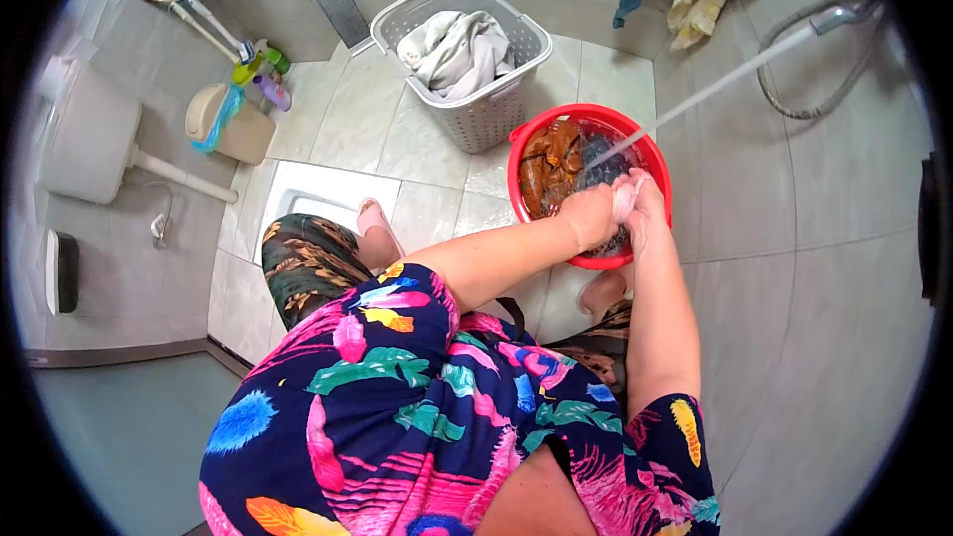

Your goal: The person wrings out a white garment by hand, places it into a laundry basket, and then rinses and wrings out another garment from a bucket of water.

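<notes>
Over the red basin [663,154] my left hand [591,218] and my right hand [647,201] are closed close together. A small pale pink cloth [624,199] is gripped between them, partly hidden by my fingers. In the basin lie a brown garment [549,171] and a dark blue-grey garment [599,154], wet and in water. A stream of water [710,89] shoots down from the upper right into the basin, just beyond my hands.
A grey laundry basket [476,119] with pale cloths [457,52] stands beyond the basin. A metal hose [829,104] hangs on the right wall. Left are a squat toilet [328,184], a small bin [243,129] and bottles [273,92]. My slippered foot [379,228] rests beside the toilet.
</notes>
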Motion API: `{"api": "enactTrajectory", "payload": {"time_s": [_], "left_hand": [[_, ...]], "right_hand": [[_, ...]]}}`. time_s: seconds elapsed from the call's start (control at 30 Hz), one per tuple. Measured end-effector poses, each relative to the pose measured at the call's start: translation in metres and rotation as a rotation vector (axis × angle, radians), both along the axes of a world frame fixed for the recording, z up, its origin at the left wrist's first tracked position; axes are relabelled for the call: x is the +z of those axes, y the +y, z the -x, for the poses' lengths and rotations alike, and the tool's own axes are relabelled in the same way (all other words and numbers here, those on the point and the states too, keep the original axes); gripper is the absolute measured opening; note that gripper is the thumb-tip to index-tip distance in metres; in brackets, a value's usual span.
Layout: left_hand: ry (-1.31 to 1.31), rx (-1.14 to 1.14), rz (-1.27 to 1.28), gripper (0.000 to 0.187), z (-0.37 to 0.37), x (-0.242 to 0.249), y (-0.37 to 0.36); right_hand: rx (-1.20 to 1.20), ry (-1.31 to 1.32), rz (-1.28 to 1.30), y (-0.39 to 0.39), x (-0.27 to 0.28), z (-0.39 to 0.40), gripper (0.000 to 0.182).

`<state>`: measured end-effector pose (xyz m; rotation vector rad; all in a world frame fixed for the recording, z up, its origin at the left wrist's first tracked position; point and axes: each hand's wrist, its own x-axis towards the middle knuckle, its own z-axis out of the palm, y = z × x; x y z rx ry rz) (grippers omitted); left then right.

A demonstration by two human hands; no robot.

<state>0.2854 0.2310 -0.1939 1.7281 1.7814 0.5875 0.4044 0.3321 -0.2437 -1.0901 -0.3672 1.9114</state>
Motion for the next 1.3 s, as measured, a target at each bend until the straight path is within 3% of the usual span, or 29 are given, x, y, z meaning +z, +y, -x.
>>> {"api": "enactTrajectory", "payload": {"time_s": [0.07, 0.13, 0.17, 0.2, 0.27, 0.3, 0.33, 0.4, 0.47, 0.53, 0.6, 0.67, 0.73, 0.77, 0.8, 0.87, 0.93, 1.07, 1.13, 1.23, 1.3], "left_hand": [[-0.002, -0.023, -0.041, 0.032, 0.004, 0.007, 0.006], [-0.591, -0.159, 0.621, 0.027, 0.018, 0.042, 0.010], [-0.859, -0.084, 0.722, 0.027, 0.021, 0.054, 0.003], [-0.858, -0.084, 0.723, 0.027, 0.027, 0.055, 0.003], [-1.546, -0.249, 1.117, 0.028, 0.039, 0.058, 0.006], [-1.688, -0.291, 1.209, 0.035, 0.042, 0.060, 0.005], [-1.685, -0.298, 1.208, 0.035, 0.043, 0.062, 0.004], [-1.959, -0.429, 1.142, 0.041, 0.039, 0.067, -0.002], [-2.069, -0.513, 1.122, 0.047, 0.033, 0.072, -0.002], [-2.246, -0.554, 1.024, 0.049, 0.026, 0.078, -0.001], [-2.263, -0.557, 0.963, 0.050, 0.019, 0.079, 0.004], [-2.354, -0.459, 0.911, 0.050, 0.014, 0.083, 0.011], [-2.387, -0.440, 0.909, 0.048, 0.003, 0.081, 0.015], [-2.330, -0.277, 0.815, 0.047, -0.002, 0.079, 0.014], [-2.260, -0.121, 0.720, 0.046, -0.006, 0.077, 0.013], [-2.209, -0.141, 0.730, 0.042, -0.005, 0.070, 0.006], [-2.131, -0.012, 0.763, 0.037, -0.005, 0.058, -0.001], [-2.114, -0.094, 0.816, 0.037, -0.001, 0.036, -0.005], [-2.121, -0.009, 0.958, 0.036, 0.000, 0.034, -0.001], [-1.999, -0.236, 0.939, 0.032, 0.001, 0.032, 0.007], [-1.852, -0.173, 0.917, 0.021, 0.002, 0.032, 0.010]], "right_hand": [[0.017, -0.053, -0.010, 0.001, 0.010, -0.003, 0.016], [0.299, -0.158, -0.038, -0.011, 0.051, -0.001, 0.020], [0.434, -0.186, -0.086, -0.007, 0.053, -0.009, 0.029], [0.433, -0.186, -0.086, -0.006, 0.059, -0.013, 0.029], [0.680, -0.048, -0.371, -0.005, 0.070, -0.022, 0.036], [0.728, 0.045, -0.442, -0.006, 0.080, -0.024, 0.049], [0.725, 0.041, -0.446, -0.009, 0.087, -0.024, 0.049], [0.702, 0.332, -0.609, -0.017, 0.099, -0.023, 0.056], [0.712, 0.360, -0.696, -0.015, 0.098, -0.022, 0.060], [0.538, 0.621, -0.748, -0.027, 0.110, -0.008, 0.059], [0.444, 0.631, -0.772, -0.029, 0.113, -0.003, 0.057], [0.372, 0.816, -0.798, -0.031, 0.121, 0.005, 0.060], [0.413, 0.797, -0.779, -0.029, 0.117, 0.011, 0.059], [0.464, 0.743, -0.768, -0.026, 0.111, 0.012, 0.058], [0.454, 0.695, -0.739, -0.029, 0.112, 0.011, 0.053], [0.437, 0.600, -0.679, -0.035, 0.114, 0.010, 0.044], [0.422, 0.500, -0.615, -0.033, 0.103, 0.003, 0.027], [0.434, 0.417, -0.599, -0.030, 0.093, -0.007, 0.022], [0.393, 0.390, -0.573, -0.031, 0.094, -0.008, 0.022], [0.351, 0.387, -0.502, -0.027, 0.088, -0.006, 0.024], [0.365, 0.356, -0.483, -0.024, 0.086, -0.005, 0.025]]}}
